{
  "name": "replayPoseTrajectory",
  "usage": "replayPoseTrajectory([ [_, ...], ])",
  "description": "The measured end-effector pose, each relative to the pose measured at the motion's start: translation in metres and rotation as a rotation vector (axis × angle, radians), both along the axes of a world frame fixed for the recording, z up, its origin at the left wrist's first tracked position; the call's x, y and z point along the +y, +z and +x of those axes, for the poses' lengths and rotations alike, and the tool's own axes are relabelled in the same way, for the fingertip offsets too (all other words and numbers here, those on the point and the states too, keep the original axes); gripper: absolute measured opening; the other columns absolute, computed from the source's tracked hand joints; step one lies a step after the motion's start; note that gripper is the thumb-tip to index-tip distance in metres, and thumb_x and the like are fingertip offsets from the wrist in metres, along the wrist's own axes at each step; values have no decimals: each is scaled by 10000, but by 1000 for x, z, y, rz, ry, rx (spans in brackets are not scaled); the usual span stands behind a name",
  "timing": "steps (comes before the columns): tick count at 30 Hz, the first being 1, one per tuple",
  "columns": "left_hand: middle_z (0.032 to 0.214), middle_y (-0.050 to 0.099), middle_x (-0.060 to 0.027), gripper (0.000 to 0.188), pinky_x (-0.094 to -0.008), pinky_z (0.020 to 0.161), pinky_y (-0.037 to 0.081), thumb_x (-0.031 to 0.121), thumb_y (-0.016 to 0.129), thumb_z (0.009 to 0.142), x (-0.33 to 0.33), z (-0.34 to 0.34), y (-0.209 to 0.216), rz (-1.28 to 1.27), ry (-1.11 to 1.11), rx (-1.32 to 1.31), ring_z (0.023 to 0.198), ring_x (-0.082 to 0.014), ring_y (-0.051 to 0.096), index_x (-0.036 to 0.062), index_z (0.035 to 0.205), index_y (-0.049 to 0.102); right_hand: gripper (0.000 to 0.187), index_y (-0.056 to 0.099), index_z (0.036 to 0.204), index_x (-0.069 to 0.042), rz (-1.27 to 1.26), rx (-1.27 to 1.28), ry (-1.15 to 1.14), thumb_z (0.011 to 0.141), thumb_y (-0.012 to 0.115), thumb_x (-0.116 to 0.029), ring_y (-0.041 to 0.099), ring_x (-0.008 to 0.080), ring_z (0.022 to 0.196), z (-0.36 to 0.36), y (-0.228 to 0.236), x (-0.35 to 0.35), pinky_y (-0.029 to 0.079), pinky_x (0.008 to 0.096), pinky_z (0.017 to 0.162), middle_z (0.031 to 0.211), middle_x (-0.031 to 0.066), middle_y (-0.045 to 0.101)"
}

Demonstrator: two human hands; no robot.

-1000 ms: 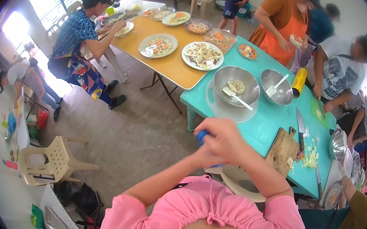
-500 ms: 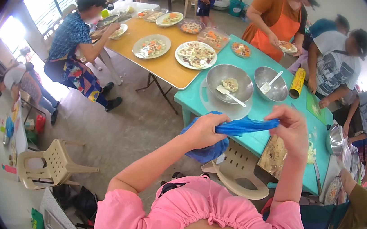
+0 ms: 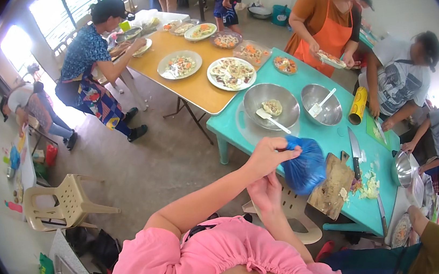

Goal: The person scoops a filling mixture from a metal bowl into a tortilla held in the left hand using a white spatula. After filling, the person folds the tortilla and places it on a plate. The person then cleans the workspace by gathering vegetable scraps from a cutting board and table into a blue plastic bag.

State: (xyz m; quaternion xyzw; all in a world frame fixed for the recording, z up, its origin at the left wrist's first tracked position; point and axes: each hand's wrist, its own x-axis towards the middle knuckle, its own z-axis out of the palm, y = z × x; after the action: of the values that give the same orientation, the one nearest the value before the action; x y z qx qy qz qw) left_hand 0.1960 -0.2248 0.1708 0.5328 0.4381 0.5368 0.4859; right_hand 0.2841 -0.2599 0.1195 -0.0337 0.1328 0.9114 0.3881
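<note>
Both of your hands are on the blue plastic bag (image 3: 304, 165), held in the air just off the near edge of the teal counter (image 3: 333, 140), at about ten o'clock from the wooden cutting board (image 3: 333, 186). Your left hand (image 3: 267, 156) pinches the gathered top shut while your right hand (image 3: 264, 194) closes against its lower side, so you look to be bunching the neck; next it needs a firm twist or knot. It hangs rounded, full, crinkled and glossy.
</note>
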Motion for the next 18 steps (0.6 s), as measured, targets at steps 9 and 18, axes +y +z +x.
replayPoseTrajectory([
  [9,770,605,-25,168,-247,727,423,99,656,758,-21,-33,-44,37,-41,140,788,-104,534,23,908,669,136,529,899,-10,899,-1350,-134,778,557,46,568,127,638,58,13,42,464,236,613,763,59,591],
  [18,1071,437,-129,536,-358,889,328,245,721,684,-42,-13,-44,73,-226,347,1022,-278,393,-2,1096,482,75,551,765,4,1632,-1737,-339,716,531,58,560,210,662,52,60,45,441,295,594,737,94,548],
])
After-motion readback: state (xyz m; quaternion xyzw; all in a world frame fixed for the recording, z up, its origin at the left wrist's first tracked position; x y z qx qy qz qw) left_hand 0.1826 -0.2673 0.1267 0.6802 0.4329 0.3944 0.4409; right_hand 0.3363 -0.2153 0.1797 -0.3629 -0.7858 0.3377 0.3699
